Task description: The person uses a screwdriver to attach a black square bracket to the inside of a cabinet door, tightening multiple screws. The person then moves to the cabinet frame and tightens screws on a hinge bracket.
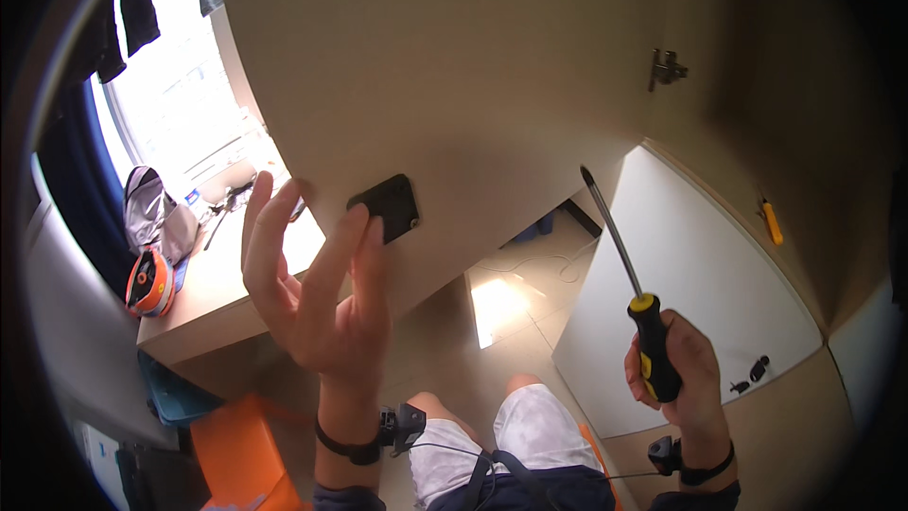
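Observation:
A black square plate with a screw hole at its corner sits against the pale cabinet door. The thumb and forefinger of my left hand close on its lower left edge, while the other fingers stick up apart from it. Whether the plate is fixed to the door, I cannot tell. My right hand is wrapped round the black and yellow handle of a screwdriver. Its shaft slants up and left, and the tip points toward the door, to the right of the plate.
A metal hinge shows on the right. Below it, an orange-handled tool rests by the cabinet wall. Small black parts lie on a white panel. At left are a desk with a grey bag, and an orange chair.

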{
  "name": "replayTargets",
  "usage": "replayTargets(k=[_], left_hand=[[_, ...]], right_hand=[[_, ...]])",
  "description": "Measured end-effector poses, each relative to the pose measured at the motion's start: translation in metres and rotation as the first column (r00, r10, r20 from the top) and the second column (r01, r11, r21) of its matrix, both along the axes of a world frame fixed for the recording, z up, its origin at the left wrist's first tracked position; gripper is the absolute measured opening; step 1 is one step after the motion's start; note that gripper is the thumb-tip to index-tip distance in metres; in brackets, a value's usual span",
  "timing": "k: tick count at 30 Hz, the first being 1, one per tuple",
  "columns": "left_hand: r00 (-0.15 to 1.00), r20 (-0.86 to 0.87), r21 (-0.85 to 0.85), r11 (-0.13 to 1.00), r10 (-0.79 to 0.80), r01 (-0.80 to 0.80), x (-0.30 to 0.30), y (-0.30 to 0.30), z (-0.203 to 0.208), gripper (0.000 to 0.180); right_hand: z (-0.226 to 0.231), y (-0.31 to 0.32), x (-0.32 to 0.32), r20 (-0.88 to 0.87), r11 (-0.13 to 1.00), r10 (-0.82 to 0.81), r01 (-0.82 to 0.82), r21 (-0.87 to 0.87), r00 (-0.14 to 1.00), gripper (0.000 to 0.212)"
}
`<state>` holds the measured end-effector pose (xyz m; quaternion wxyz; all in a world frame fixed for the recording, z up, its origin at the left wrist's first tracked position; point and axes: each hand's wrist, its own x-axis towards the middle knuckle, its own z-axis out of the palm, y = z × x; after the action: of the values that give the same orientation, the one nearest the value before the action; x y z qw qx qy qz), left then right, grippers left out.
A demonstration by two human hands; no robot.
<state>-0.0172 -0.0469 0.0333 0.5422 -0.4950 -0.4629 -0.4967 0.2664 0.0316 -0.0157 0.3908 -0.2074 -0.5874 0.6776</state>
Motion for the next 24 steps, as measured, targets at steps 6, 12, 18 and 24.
replayTargets(k=[6,12,18,24], left_hand=[[0.978,0.002,-0.083,0.975,0.206,-0.206,-0.010,-0.002,0.005,0.014],[0.969,-0.022,-0.112,0.963,0.245,-0.246,-0.034,0.012,0.015,0.012],[0.944,0.032,-0.233,0.921,0.327,-0.311,-0.046,0.026,0.026,0.010],[0.928,0.234,-0.354,0.915,0.289,-0.196,-0.072,0.047,0.037,0.014]], right_hand=[[-0.043,0.023,0.006,-0.038,0.991,0.129,-0.130,-0.016,0.991,0.036],[-0.068,0.044,0.014,-0.048,0.996,0.054,-0.057,-0.064,0.997,0.034],[-0.086,0.057,0.022,-0.046,0.992,0.016,-0.022,-0.127,0.999,0.035],[-0.100,0.063,0.024,-0.064,0.983,-0.034,0.022,-0.180,0.997,0.036]])
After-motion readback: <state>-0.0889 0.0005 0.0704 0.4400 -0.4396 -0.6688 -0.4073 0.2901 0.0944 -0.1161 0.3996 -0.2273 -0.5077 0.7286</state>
